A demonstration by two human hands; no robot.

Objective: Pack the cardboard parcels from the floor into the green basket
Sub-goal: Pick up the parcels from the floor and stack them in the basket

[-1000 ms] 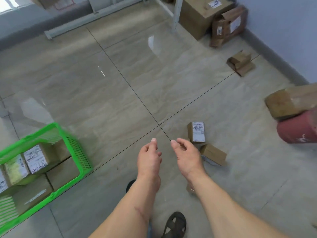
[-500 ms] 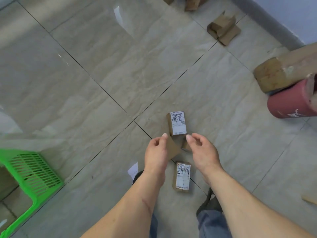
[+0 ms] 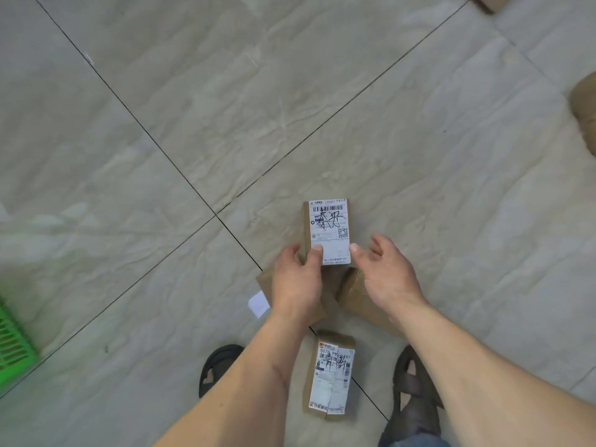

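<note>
- Change: half a second ago both hands hung short of the labelled parcel (image 3: 327,232); we now see them at its near end, and the view has dropped closer to the floor (image 3: 193,124).
- Change: the green basket (image 3: 13,343), earlier a broad corner at the left edge, now shows only a sliver of mesh wall, far left of the labelled parcel.
- Left hand (image 3: 298,283): thumb on the white label, fingers curled round the parcel's left edge, so it pinches the parcel.
- Right hand (image 3: 385,275): fingers spread and loosely bent, thumb tip just beside the parcel's right edge; we cannot tell whether it touches, and it holds nothing.
- Two plain brown parcels lie just nearer than the labelled parcel, one under the left hand (image 3: 266,283), one under the right wrist (image 3: 353,291).
- A fourth parcel with a torn label (image 3: 330,375) lies nearer still, between the two sandalled feet (image 3: 217,366).
- Open room: bare tile spreads beyond and left of the labelled parcel; a tile seam crossing lies just to its left.
- Edges: brown cardboard (image 3: 583,108) cuts in at the right frame edge, well apart from the parcel.
</note>
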